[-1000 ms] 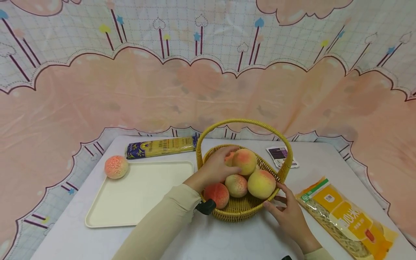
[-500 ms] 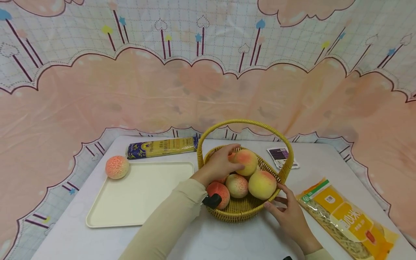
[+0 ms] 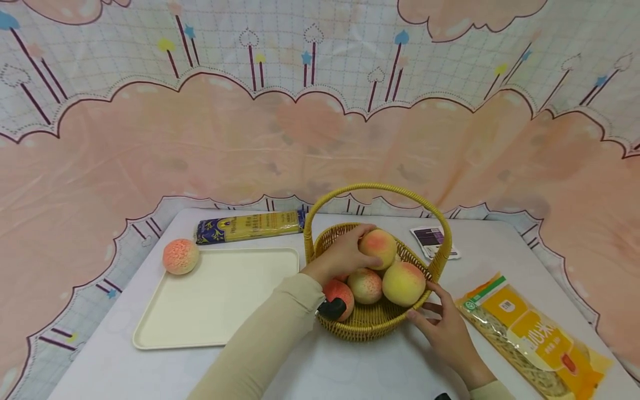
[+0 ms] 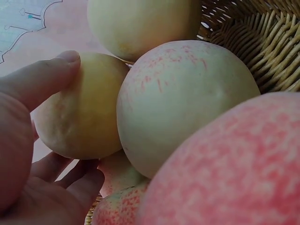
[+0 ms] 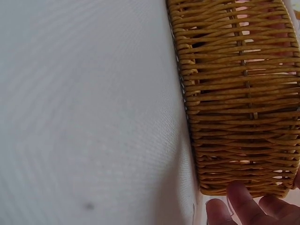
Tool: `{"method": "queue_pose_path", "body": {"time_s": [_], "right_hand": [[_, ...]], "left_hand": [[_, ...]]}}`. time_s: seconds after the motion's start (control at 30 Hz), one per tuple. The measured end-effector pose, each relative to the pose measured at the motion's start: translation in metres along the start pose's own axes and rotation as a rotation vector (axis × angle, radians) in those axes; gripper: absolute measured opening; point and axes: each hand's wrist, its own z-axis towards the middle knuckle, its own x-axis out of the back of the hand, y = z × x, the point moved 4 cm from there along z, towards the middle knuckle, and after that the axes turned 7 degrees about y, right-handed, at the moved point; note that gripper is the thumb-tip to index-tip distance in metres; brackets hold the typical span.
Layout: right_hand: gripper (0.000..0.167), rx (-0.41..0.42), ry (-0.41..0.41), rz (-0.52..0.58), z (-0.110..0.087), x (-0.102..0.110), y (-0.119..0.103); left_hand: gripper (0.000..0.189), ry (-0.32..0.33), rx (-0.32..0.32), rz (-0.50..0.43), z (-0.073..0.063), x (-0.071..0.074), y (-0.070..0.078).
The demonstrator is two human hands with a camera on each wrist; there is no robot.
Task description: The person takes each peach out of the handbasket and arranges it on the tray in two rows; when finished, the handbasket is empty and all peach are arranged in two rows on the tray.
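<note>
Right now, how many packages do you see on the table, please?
3. A blue-and-yellow package lies behind the tray; a small purple-and-white packet, beyond the basket, to its right; an orange bag, right of the right hand. Another could be hidden behind the basket.

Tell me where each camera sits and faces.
Head: worn on the head, facing forward and down at the basket; the left hand, right hand and both sleeves show.
Left wrist: worn there, facing the held peach; part of the left hand shows.
Right wrist: worn there, facing the basket's outer side; fingertips show.
Head and left wrist share the peach.
</note>
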Motion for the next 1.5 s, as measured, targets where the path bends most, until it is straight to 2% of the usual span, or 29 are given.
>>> {"method": "queue_pose_path", "body": {"time_s": [0.2, 0.4, 0.7, 0.83, 1.1, 1.4, 1.5], "right_hand": [[0.075, -0.001, -0.004, 0.004, 0.000, 0.000, -0.001], [0.075, -0.006, 0.004, -0.008, 0.000, 0.000, -0.001], [0.076, -0.021, 0.002, -0.022, 0.000, 0.000, 0.000], [0.076, -0.025, 0.002, -0.028, 0.000, 0.000, -0.001], [0.077, -0.041, -0.001, -0.025, 0.000, -0.001, 0.000], [0.077, -0.049, 0.000, -0.026, 0.000, -0.001, -0.001], [0.078, -0.050, 0.000, -0.026, 0.000, -0.001, -0.001]], "left_hand": [[0.076, 0.011, -0.014, 0.016, -0.001, 0.001, 0.001], [0.078, 0.009, -0.052, 0.076, -0.006, 0.005, 0.010], [0.075, 0.046, -0.120, 0.115, -0.023, 0.018, 0.017], [0.075, 0.047, -0.139, 0.105, -0.033, 0.022, 0.015], [0.073, 0.049, -0.159, 0.024, -0.060, 0.032, 0.008], [0.073, 0.064, -0.137, -0.034, -0.088, 0.046, 0.004], [0.074, 0.081, -0.136, -0.012, -0.096, 0.052, 0.003]]}}
